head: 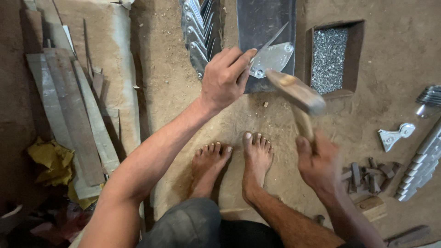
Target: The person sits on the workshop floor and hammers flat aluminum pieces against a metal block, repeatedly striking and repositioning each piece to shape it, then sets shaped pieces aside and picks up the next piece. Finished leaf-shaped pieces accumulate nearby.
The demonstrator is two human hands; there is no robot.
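Note:
My left hand (225, 78) pinches a flat, shiny riveted metal piece (272, 58) and holds it down on a dark steel plate (264, 27) set in the dirt floor. My right hand (318, 161) grips the wooden handle of a hammer (297, 94), whose blurred head hangs just below and right of the metal piece. My bare feet (234, 160) rest on the ground between my arms.
A square pit of small rivets (329, 57) lies right of the plate. A row of finished metal pieces (197, 32) stands to the left. Long metal strips (76, 115) lie far left; loose parts (395, 135), small blocks (367, 177) and stacked pieces (420, 165) sit right.

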